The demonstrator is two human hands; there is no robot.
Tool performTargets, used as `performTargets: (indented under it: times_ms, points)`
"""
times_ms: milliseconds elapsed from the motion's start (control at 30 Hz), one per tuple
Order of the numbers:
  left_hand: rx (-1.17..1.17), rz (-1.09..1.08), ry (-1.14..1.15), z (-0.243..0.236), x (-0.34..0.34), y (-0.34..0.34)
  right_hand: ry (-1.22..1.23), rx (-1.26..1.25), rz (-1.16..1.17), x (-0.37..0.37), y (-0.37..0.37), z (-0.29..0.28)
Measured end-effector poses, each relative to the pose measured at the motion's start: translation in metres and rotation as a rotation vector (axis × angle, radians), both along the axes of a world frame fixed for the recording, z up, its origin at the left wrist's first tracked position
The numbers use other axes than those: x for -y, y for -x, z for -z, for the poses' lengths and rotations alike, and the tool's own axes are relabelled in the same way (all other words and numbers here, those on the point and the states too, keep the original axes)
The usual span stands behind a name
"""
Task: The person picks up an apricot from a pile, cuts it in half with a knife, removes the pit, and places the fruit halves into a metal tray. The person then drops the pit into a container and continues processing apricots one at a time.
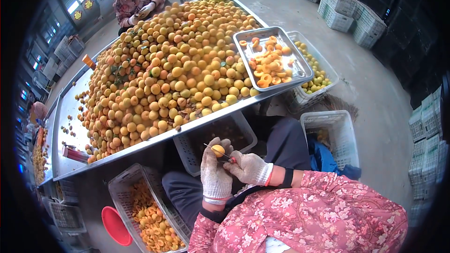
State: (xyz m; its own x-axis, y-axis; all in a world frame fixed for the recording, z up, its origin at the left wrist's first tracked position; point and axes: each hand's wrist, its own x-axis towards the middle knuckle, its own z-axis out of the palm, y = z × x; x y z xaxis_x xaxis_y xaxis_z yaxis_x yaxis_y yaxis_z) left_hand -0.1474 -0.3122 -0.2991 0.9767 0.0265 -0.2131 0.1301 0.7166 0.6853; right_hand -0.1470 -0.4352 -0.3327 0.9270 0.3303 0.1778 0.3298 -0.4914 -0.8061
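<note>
Over my lap, my left hand [215, 178], in a white knit glove, is closed around a yellow apricot [218, 150]. My right hand [252, 168], gloved the same way, grips a small knife [232, 159] with a red handle. Its thin blade lies at the apricot, and the tip shows past the fruit on the left. Whether the blade has cut into the flesh I cannot tell. Both hands are close together above a white crate [251, 133] between my knees, partly under the table edge.
A metal table [75, 89] bears a large heap of apricots [173, 72]. On its right corner sits a tray [307, 70] with halved apricots. Crates stand nearby: one of halves [117, 189] at left, others at right. A red basin [116, 227] and another person [138, 0] are visible.
</note>
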Motion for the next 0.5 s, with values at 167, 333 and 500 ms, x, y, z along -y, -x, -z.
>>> performTargets:
  times_ms: [167, 333, 500]
  points:
    - [0.027, 0.016, -0.010, 0.003, -0.001, 0.000, -0.039, -0.006, 0.008, 0.001, 0.002, 0.001]
    - [-0.047, 0.086, 0.290, 0.022, -0.007, -0.002, 0.056, -0.033, -0.004, 0.003, 0.001, 0.007]
    - [-0.091, 0.000, 0.098, 0.013, -0.003, -0.003, -0.056, -0.066, -0.011, 0.004, 0.005, 0.003]
